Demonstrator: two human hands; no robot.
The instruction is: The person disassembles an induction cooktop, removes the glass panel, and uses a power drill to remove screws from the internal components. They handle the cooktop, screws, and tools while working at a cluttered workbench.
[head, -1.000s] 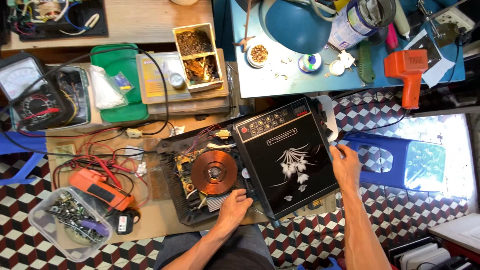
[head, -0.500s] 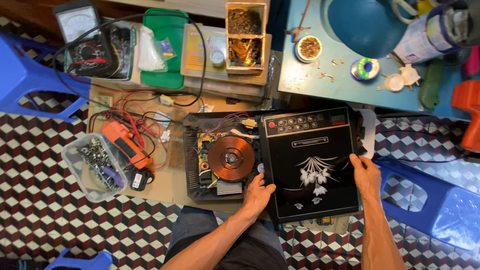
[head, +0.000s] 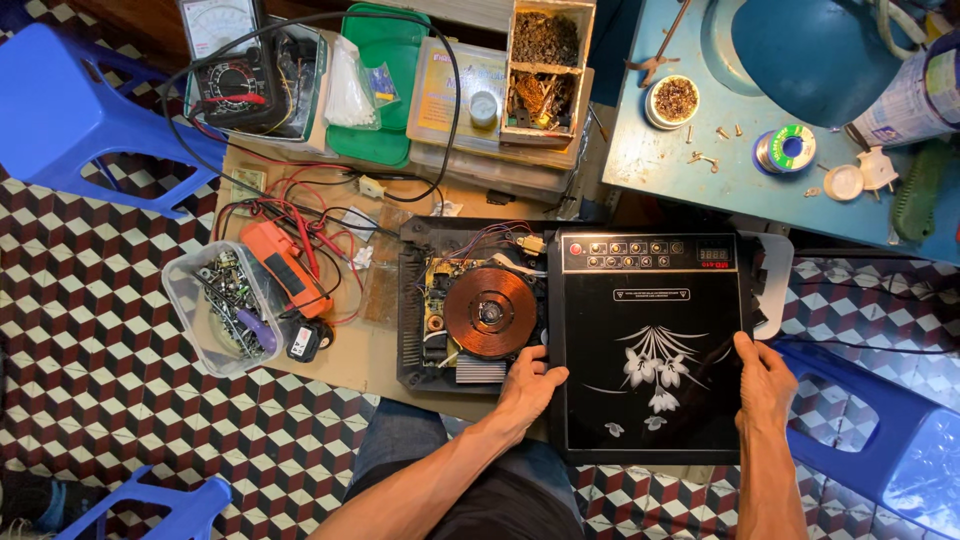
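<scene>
Since the frame half a second back, the black glass top panel (head: 650,350) has swung square to the view and now lies flat, shifted off to the 3 o'clock side of the open cooker base (head: 470,300), so the copper coil (head: 490,312) sits fully bared. The left hand (head: 528,382) has slid to the panel's 9 o'clock edge, fingers curled over it near the lower corner. The right hand (head: 765,385) grips the 3 o'clock edge, thumb on the glass, fingers wrapped under and out of sight. Both hands are partly closed on the panel.

At 9 o'clock of the base, a clear plastic tub (head: 215,305) holds a tangle of screws, small metal parts and a purple-handled tool. An orange clamp meter (head: 285,268) lies against its rim. At 12 o'clock, a wooden box (head: 545,70) with 2 compartments holds dark, small hardware in the upper one and brassy bits in the lower. A green tray (head: 385,85) carries a clear bag, and beside it stands an analog multimeter (head: 235,65) with red and black leads. On the blue worktop (head: 670,150) at 1 o'clock, a small round dish (head: 673,100) holds brownish pieces, near a solder spool (head: 785,150).

The panel covers the base's right part. Blue stools (head: 70,110) are cut off at the frame edges, and the contents of the tub are too small to sort out.
</scene>
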